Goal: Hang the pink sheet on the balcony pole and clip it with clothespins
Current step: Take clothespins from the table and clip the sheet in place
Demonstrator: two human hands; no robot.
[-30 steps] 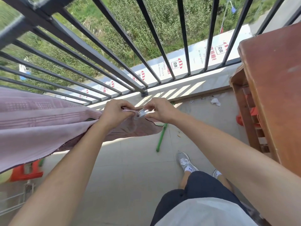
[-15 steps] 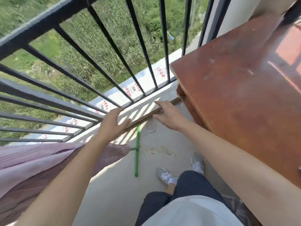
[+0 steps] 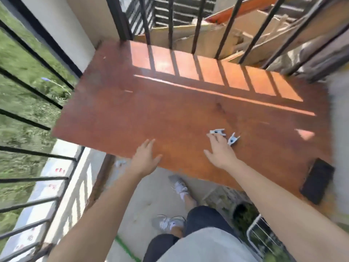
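White clothespins (image 3: 217, 131) lie just beside the right hand (image 3: 220, 152).

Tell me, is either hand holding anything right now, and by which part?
Nothing is held. The left hand is open above the table. The right hand, fingers spread, reaches for two clothespins lying there, without gripping either.
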